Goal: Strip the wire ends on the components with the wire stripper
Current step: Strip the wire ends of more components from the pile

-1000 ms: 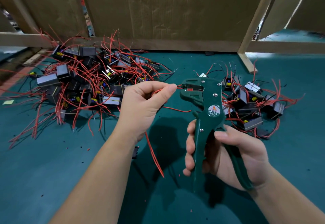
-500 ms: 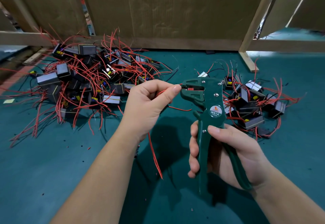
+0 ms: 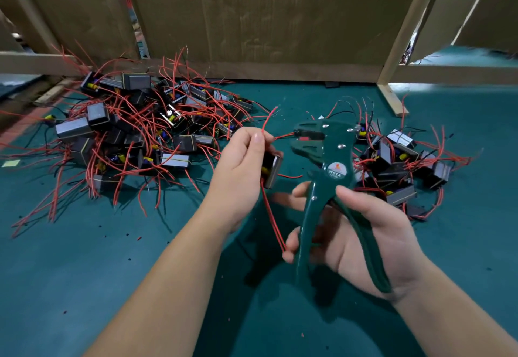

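My right hand (image 3: 361,233) grips the handles of a dark green wire stripper (image 3: 325,160), held upright with its jaws pointing left. My left hand (image 3: 238,171) holds a small black component (image 3: 272,170) in the palm and pinches one of its red wires (image 3: 267,121), which curls upward. Another red wire (image 3: 283,135) reaches from the hand toward the stripper's jaws; whether the jaws clamp it is unclear. More red wires (image 3: 272,222) hang below the component.
A big pile of black components with red wires (image 3: 134,138) lies on the green mat (image 3: 84,272) at the left. A smaller pile (image 3: 398,160) lies behind the stripper at the right. Cardboard panels (image 3: 266,14) and wooden rails (image 3: 392,101) close off the back.
My left hand has turned, and the component now shows in its palm. A red wire now curls up from the fingers. The stripper has stayed near the same place.
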The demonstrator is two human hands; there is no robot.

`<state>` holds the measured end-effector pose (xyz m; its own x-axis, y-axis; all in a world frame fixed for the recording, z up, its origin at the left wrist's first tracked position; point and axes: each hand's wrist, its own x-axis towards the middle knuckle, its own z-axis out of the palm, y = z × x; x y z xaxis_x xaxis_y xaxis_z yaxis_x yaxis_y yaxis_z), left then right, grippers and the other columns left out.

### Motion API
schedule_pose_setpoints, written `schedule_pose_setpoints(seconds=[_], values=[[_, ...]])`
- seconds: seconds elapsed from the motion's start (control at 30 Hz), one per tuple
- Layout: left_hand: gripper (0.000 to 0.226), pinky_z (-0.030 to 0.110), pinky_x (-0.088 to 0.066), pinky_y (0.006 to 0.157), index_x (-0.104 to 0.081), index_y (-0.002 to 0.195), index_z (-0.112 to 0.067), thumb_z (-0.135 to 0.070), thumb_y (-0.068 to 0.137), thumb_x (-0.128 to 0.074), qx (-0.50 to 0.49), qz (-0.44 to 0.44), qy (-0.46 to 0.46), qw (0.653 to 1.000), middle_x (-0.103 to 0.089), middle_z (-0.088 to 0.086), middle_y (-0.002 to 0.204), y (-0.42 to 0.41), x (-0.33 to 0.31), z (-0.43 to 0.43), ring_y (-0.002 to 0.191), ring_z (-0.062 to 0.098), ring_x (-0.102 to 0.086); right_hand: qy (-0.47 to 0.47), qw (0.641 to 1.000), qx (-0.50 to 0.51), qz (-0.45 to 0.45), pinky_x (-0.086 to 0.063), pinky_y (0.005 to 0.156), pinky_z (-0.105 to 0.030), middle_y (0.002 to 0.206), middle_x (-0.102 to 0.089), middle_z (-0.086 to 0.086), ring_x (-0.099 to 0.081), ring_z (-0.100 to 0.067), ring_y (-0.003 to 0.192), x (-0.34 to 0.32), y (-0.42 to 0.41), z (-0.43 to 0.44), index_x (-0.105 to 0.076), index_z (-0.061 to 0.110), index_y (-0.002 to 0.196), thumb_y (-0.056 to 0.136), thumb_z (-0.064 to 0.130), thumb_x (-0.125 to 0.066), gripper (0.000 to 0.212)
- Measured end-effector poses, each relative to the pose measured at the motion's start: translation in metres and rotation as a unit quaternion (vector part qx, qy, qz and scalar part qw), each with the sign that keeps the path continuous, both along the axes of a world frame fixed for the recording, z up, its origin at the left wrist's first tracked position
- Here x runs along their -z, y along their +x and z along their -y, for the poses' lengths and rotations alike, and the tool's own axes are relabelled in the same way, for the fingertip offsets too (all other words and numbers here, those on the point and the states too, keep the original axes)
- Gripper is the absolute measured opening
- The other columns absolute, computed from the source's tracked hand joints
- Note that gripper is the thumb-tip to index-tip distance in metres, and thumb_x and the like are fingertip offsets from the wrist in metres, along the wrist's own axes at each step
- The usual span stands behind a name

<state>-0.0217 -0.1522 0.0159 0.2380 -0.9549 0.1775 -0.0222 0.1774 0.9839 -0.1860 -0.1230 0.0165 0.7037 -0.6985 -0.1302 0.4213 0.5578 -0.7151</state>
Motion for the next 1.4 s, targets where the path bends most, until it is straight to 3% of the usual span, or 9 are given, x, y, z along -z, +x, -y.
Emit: schedule_pose_setpoints(seconds=[0.17, 0.3, 0.43, 0.53, 0.63, 0.83, 1.0, 1.17, 1.4], values=[[0.017, 0.023, -0.043, 0.064, -0.057, 0.092, -0.023, -0.017, 0.101, -0.044, 0.004, 0.097, -0.094, 0.991, -0.06, -0.015, 0.077, 0.004, 0.0, -0.002, 0.069, 0.003, -0.054, -0.06, 0.995, -0.069, 0.032, -0.049, 0.074, -0.054, 0.119, -0.055, -0.023, -0.062, -0.038, 0.076, 0.004, -0.002, -0.004, -0.056, -0.004, 0.123, 0.072, 0.021, -0.077, 0.06], [0.031, 0.024, -0.044, 0.087, -0.049, 0.128, -0.021, -0.017, 0.098, -0.043, -0.081, 0.287, -0.181, 0.937, -0.064, -0.008, 0.109, 0.026, -0.004, 0.0, 0.099, 0.004, -0.058, -0.099, 0.991, 0.091, 0.005, -0.052, 0.071, -0.055, 0.11, -0.063, -0.02, -0.064, -0.037, 0.074, 0.004, 0.001, -0.002, -0.059, -0.002, 0.12, 0.069, 0.003, -0.072, 0.053], [0.037, 0.042, -0.028, 0.102, -0.055, 0.127, -0.018, -0.015, 0.09, -0.052, -0.281, 0.44, 0.027, 0.852, -0.047, 0.015, 0.132, 0.047, 0.003, 0.004, 0.125, 0.035, -0.037, -0.132, 0.951, 0.279, -0.036, -0.056, 0.069, -0.051, 0.094, -0.067, -0.008, -0.064, -0.036, 0.075, -0.001, -0.005, 0.007, -0.054, 0.003, 0.115, 0.073, 0.006, -0.059, 0.042], [0.038, 0.047, -0.017, 0.111, -0.053, 0.129, -0.022, -0.023, 0.09, -0.053, -0.249, 0.487, 0.231, 0.805, -0.028, 0.022, 0.147, 0.053, 0.011, 0.003, 0.137, 0.038, -0.019, -0.103, 0.953, 0.283, -0.044, -0.056, 0.067, -0.05, 0.085, -0.068, -0.006, -0.065, -0.037, 0.075, -0.004, -0.009, 0.009, -0.053, 0.005, 0.108, 0.074, 0.008, -0.056, 0.035], [0.036, 0.045, -0.023, 0.105, -0.059, 0.123, -0.022, -0.015, 0.09, -0.05, -0.23, 0.541, 0.262, 0.765, -0.044, 0.016, 0.137, 0.059, 0.017, 0.004, 0.128, 0.038, -0.028, -0.078, 0.96, 0.266, -0.043, -0.056, 0.065, -0.05, 0.108, -0.066, -0.014, -0.066, -0.036, 0.07, -0.003, -0.006, 0.007, -0.055, 0.002, 0.117, 0.073, 0.007, -0.053, 0.044], [0.03, 0.037, -0.039, 0.091, -0.062, 0.119, -0.019, -0.014, 0.089, -0.062, -0.254, 0.454, 0.12, 0.845, -0.062, 0.01, 0.113, 0.075, 0.017, 0.011, 0.104, 0.035, -0.051, -0.068, 0.971, 0.223, -0.043, -0.055, 0.063, -0.049, 0.129, -0.059, -0.016, -0.065, -0.038, 0.069, -0.001, -0.003, 0.005, -0.05, 0.001, 0.129, 0.073, 0.007, -0.052, 0.056], [0.044, 0.002, -0.037, 0.078, -0.06, 0.116, -0.01, -0.003, 0.075, -0.075, -0.29, 0.314, -0.161, 0.89, -0.044, 0.002, 0.112, 0.058, 0.0, 0.006, 0.088, -0.017, -0.051, -0.051, 0.978, 0.203, -0.024, -0.056, 0.067, -0.051, 0.131, -0.056, -0.02, -0.065, -0.038, 0.071, -0.002, -0.004, 0.006, -0.048, 0.0, 0.131, 0.072, 0.009, -0.05, 0.06], [0.054, 0.046, -0.051, 0.087, -0.054, 0.122, -0.01, -0.002, 0.073, -0.075, -0.182, 0.304, -0.326, 0.877, -0.041, -0.01, 0.122, 0.035, -0.002, 0.004, 0.108, 0.026, -0.056, -0.037, 0.987, 0.156, 0.001, -0.056, 0.072, -0.052, 0.135, -0.052, -0.022, -0.066, -0.037, 0.073, -0.003, -0.005, 0.005, -0.052, 0.0, 0.128, 0.058, 0.014, -0.072, 0.074], [0.083, 0.031, -0.049, 0.09, -0.03, 0.133, -0.028, 0.004, 0.066, -0.069, 0.048, 0.13, -0.22, 0.965, -0.041, 0.004, 0.133, 0.001, 0.001, -0.007, 0.109, 0.023, -0.059, -0.029, 0.995, 0.075, 0.064, -0.055, 0.076, -0.051, 0.116, -0.062, -0.021, -0.068, -0.036, 0.078, -0.004, -0.008, 0.005, -0.06, 0.005, 0.125, 0.055, 0.023, -0.084, 0.076]])
